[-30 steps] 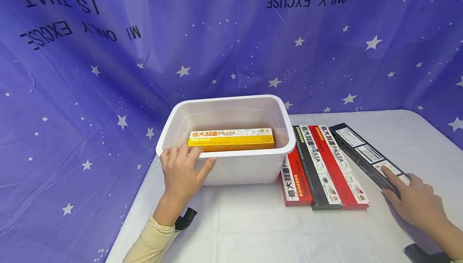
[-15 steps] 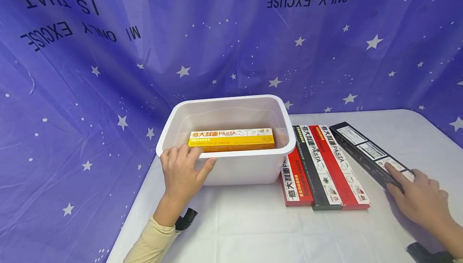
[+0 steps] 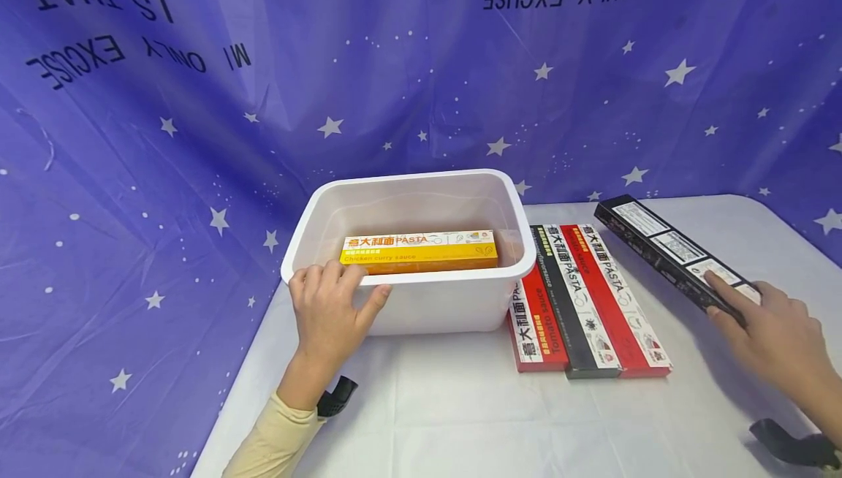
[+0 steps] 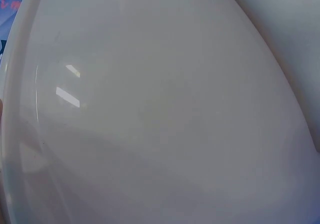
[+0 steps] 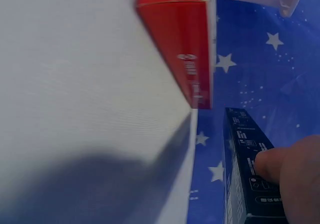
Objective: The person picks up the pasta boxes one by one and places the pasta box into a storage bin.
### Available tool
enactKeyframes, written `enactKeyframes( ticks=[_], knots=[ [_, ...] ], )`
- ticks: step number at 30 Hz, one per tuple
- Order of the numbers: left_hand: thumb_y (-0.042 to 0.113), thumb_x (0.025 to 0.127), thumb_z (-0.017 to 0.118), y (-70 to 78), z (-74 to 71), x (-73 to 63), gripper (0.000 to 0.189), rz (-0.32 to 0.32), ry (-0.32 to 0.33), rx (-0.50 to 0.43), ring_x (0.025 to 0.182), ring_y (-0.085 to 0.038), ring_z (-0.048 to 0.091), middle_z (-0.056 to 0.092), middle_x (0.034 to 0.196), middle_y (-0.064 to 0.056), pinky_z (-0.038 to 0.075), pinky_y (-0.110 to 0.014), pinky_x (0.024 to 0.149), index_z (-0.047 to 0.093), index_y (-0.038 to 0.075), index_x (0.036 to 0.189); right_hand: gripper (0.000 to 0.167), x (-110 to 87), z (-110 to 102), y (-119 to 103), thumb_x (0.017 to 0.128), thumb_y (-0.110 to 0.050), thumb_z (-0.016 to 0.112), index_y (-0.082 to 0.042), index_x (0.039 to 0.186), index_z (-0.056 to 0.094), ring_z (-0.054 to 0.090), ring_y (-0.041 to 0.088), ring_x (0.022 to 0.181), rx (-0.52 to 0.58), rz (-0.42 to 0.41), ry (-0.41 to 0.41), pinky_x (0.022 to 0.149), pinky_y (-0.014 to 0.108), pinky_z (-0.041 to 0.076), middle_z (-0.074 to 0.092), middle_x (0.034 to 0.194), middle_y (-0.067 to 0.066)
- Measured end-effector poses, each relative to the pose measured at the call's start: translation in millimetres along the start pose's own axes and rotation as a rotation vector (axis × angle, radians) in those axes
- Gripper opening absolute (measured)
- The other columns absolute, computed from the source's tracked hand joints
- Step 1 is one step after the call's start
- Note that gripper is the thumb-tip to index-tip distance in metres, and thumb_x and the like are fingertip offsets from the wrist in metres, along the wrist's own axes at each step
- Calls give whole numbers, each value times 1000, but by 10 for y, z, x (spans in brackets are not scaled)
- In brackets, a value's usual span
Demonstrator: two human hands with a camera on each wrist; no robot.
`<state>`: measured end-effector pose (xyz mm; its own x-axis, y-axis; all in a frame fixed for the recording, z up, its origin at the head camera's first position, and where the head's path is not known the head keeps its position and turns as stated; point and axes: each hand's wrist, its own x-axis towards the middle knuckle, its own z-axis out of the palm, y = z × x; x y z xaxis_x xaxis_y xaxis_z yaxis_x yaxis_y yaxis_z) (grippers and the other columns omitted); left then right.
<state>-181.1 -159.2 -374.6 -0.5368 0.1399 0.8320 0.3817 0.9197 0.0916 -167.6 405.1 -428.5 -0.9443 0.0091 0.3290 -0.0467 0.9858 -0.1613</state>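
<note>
My left hand (image 3: 329, 310) grips the near rim of a white plastic tub (image 3: 454, 302), fingers over the edge and thumb along the outside. Inside the tub lies a yellow pasta box (image 3: 421, 253) marked Chicken curry sauce. At the right, my right hand (image 3: 779, 332) holds a black pasta box (image 3: 677, 251) by its near end, tilted with its far end raised. Thumb (image 5: 272, 164) and dark box (image 5: 250, 159) show in the right wrist view. In the left wrist view the tub's outer wall (image 4: 165, 103) fills most of the frame.
Between tub and right hand, a red pasta box (image 3: 542, 332), a black-and-white one (image 3: 575, 302) and another red one (image 3: 608, 295) lie side by side on the white tablecloth (image 3: 460, 419). A purple star-printed curtain (image 3: 421, 76) hangs behind.
The black box has lifted off the table in my right hand, its far end rising. My left hand stays on the tub's rim. The view has shifted slightly.
</note>
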Motion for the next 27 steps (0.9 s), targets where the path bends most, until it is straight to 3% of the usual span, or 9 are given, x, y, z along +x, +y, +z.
enactKeyframes(
  ticks=[9,19,27],
  knots=[
    [71,101,33,-11,-15,5,72,-4,-3,2,73,-37,50,58,76,-15,34,-58,87,62,7,83,56,301,-379,-249,103,-33,56,-24,156,40,50,69,94,22,-125,74,68,73,39,49,122,41],
    [72,100,33,-13,-21,-6,73,-11,-2,-3,73,-38,50,58,76,-15,34,-59,87,62,7,82,48,729,-820,-757,101,-22,61,-17,148,53,50,52,108,67,-313,97,92,66,37,52,125,33],
    [72,100,32,4,-17,12,74,-9,-14,-13,74,-37,51,59,77,-15,34,-59,89,64,8,85,50,976,-1038,-1105,98,-23,65,-21,147,56,49,54,114,96,-387,32,85,67,41,51,137,32]
  ],
)
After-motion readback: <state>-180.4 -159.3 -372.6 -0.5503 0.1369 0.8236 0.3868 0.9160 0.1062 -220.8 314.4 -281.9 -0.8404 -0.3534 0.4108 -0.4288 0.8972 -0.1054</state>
